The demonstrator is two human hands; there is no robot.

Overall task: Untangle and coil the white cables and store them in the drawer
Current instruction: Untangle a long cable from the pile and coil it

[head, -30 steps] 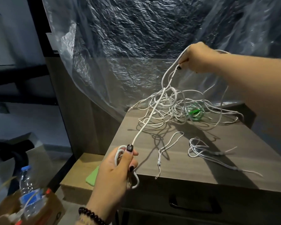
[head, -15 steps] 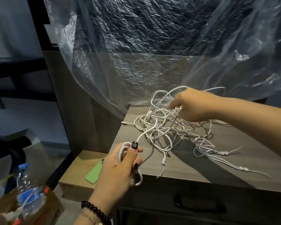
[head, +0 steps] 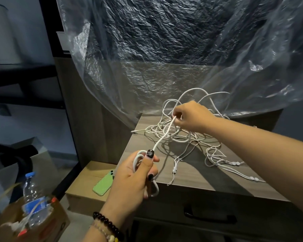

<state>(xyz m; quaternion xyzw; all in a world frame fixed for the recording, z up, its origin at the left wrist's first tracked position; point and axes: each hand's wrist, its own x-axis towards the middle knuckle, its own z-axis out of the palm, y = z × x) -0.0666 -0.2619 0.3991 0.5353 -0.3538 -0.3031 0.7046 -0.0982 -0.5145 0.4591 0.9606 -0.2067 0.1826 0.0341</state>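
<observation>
**One Cable Coming Free of the Knot**

The left hand [head: 135, 177] holds a few finished loops of white cable [head: 162, 137], fingers curled round them and the thumb pressing the strand down on top. From there the cable runs taut up to the right hand [head: 191, 117], whose fingertips pinch it just above the tangle [head: 185, 135] heaped on the cabinet top [head: 191, 179].

To do this well, I'd say the right hand should feed slack in short lengths, lifting the strand clear of the heap rather than dragging it, so no knot tightens. Each new loop ought to match those already in the left hand.

Thinner cords [head: 222, 161] trail toward the front edge, and one end [head: 173, 173] hangs over it; a hard pull could sweep them off. The plastic sheet [head: 164, 49] hangs close behind the heap, leaving little room at the back. There is open space to the left, above the green phone [head: 104, 184] on its box [head: 80, 193]. The drawer [head: 210, 217] below is closed.
</observation>
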